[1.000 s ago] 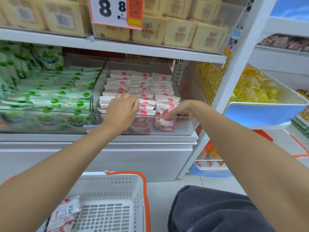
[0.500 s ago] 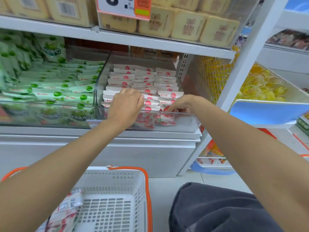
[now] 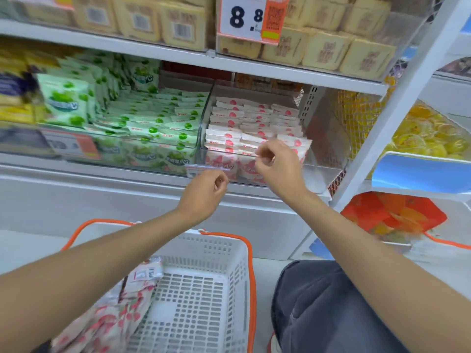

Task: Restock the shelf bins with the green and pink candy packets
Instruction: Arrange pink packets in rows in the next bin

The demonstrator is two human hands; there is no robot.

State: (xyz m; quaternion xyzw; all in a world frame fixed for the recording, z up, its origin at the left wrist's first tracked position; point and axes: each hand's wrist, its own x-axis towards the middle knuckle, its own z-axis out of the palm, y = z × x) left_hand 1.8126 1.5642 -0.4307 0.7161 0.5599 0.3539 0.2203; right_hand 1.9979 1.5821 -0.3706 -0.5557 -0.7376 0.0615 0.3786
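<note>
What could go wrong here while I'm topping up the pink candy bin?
1. The pink packets at the bin's front right rise above the clear bin wall; the right hand, close beside them, could knock some out.
2. The left hand is just under the small price tag on the bin front and might dislodge it.
3. The bin looks nearly full, so the spare packets in the basket may not fit.
</note>
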